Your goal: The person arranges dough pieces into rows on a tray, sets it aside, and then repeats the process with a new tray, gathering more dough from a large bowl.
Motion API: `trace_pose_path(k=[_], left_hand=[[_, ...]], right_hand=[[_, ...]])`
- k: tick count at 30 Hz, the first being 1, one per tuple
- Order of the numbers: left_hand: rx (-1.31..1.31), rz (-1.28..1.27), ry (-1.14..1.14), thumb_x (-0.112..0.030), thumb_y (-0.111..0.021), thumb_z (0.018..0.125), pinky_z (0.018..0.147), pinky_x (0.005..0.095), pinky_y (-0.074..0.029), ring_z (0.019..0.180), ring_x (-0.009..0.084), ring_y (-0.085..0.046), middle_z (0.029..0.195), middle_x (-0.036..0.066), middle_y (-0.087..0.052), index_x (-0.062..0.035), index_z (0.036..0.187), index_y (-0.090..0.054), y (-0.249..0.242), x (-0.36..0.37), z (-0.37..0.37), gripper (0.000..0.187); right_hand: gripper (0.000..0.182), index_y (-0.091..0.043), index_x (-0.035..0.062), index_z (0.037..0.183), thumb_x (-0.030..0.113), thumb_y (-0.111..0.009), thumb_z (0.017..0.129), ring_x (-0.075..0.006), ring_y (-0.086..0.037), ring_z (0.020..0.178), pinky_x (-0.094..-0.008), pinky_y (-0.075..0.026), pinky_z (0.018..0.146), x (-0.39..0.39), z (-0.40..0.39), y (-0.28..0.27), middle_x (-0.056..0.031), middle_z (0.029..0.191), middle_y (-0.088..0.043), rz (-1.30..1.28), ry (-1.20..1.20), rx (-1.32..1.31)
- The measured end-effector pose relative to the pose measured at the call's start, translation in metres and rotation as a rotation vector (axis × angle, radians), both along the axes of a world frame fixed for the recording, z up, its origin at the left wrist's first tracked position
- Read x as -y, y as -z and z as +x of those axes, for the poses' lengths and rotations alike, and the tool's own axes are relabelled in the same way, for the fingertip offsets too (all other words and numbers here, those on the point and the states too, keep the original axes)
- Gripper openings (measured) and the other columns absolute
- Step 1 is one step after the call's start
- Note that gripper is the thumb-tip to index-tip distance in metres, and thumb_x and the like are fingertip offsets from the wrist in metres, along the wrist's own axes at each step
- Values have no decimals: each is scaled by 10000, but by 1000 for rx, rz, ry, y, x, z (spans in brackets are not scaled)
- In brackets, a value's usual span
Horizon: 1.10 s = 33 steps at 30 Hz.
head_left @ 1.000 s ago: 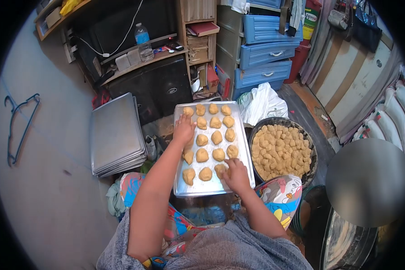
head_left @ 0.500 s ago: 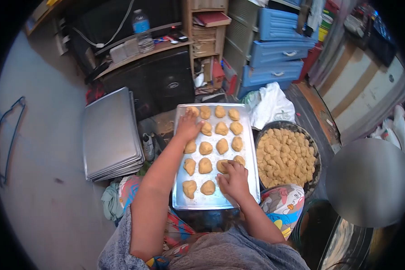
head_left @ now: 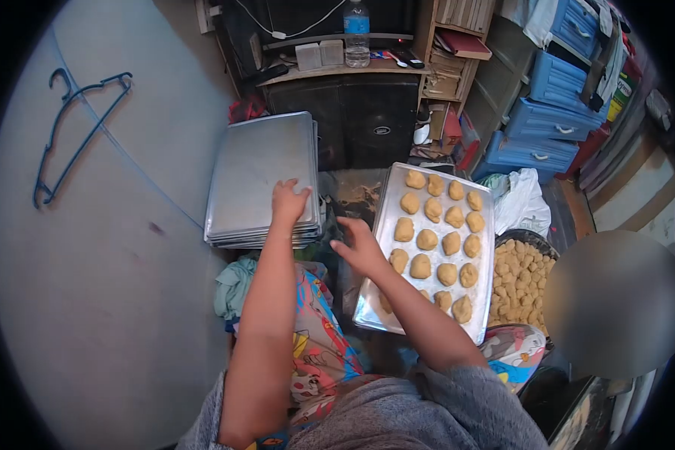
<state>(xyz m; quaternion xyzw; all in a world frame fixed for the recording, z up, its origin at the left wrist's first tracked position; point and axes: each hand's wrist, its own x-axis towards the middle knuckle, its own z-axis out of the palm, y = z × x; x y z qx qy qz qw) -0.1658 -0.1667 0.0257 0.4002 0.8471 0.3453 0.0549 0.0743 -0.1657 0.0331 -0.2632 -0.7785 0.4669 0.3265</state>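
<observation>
My left hand point(head_left: 289, 202) is over the top of a stack of metal baking trays point(head_left: 251, 161), its fingers spread near the right part of the uppermost one. My right hand point(head_left: 360, 247) hovers in the gap between the stack and another baking tray point(head_left: 369, 313), thumb and fingers apart with nothing between them. Rows of dough balls point(head_left: 427, 239) lie on that second tray, which sits at a slant in front of me. The right forearm crosses its lower left corner and hides part of the bottom row.
A round tub point(head_left: 553, 241) heaped with dough pieces point(head_left: 521, 281) stands on the right, beside a white plastic bag point(head_left: 523, 202). Behind are a shelf with a water bottle point(head_left: 357, 37) and blue drawers point(head_left: 551, 120). A hanger point(head_left: 82, 139) hangs on the left wall.
Both hands have left the dough balls and moved left, the left one to the tray stack. The view has turned left. The dough-filled tray now sits more slanted.
</observation>
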Motion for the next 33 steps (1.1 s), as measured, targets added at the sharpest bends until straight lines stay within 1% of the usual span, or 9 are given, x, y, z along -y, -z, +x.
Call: trace_pose_path(k=[9, 14, 19, 22, 24, 25, 27, 30, 33], left_hand=[[-92, 44, -108, -390, -685, 760, 996, 436, -384, 1202, 368, -460, 1286, 220, -479, -61, 1202, -571, 7, 87, -68, 562], [13, 24, -100, -358, -677, 770, 987, 416, -391, 1165, 377, -487, 1248, 238, -501, -19, 1194, -573, -8, 97, -75, 552], [-3, 108, -29, -334, -667, 779, 990, 408, -385, 1155, 397, -486, 1233, 271, -503, 23, 1177, -576, -8, 88, -74, 542], [-32, 12, -92, -384, -657, 787, 995, 435, -382, 1196, 360, -468, 1289, 197, -483, -76, 1228, -558, -8, 90, -78, 547], [-72, 3, -140, -399, -655, 787, 1006, 451, -368, 1221, 359, -443, 1312, 199, -463, -84, 1234, -552, 0, 97, -86, 556], [-116, 1, -192, -414, -653, 788, 1017, 468, -353, 1246, 358, -418, 1336, 201, -443, -92, 1240, -547, 2, 99, -91, 565], [-157, -36, -398, -466, -636, 796, 1025, 480, -337, 1278, 359, -385, 1360, 203, -424, -99, 1254, -537, 5, 106, -100, 595], [69, 56, -460, -486, -605, 823, 989, 435, -370, 1198, 361, -477, 1240, 233, -534, -43, 1230, -548, -10, 138, -116, 604], [264, 219, -426, -461, -575, 859, 922, 407, -420, 1078, 341, -566, 1113, 242, -606, 23, 1204, -546, 7, 157, -130, 595]], right_hand=[[613, -569, 12, 1048, 417, -792, 645, -338, -590, 1034, -386, -458, 899, -26, -138, 87, -216, 1060, -613, -300, 369, 281], [304, -559, 17, 919, 91, -761, 704, -179, -616, 540, -329, -508, 506, -40, -156, 124, -100, 740, -639, -386, 453, 127], [191, -570, 40, 882, 21, -702, 745, -154, -600, 540, -277, -486, 436, -33, -141, 79, -79, 729, -625, -883, 432, -25], [178, -576, 36, 866, 20, -696, 736, -164, -608, 566, -285, -498, 465, -34, -134, 76, -79, 713, -613, -790, 450, 77], [117, -585, 29, 824, 27, -668, 741, -187, -604, 573, -296, -517, 520, -36, -134, 86, -63, 649, -577, -278, 511, 304], [117, -585, 29, 824, 27, -668, 741, -187, -604, 573, -296, -517, 520, -35, -133, 86, -63, 649, -577, -281, 521, 303], [226, -534, -8, 963, 31, -620, 757, -235, -636, 831, -369, -547, 584, -23, -128, 58, -124, 847, -605, -673, 354, -40], [255, -446, -5, 1022, 10, -566, 798, -248, -632, 794, -361, -571, 617, 4, -107, -3, -143, 918, -565, -1015, 80, -566], [283, -397, 40, 1101, 1, -501, 841, -269, -607, 882, -396, -566, 693, 5, -72, -40, -144, 1041, -537, -836, 0, -516]])
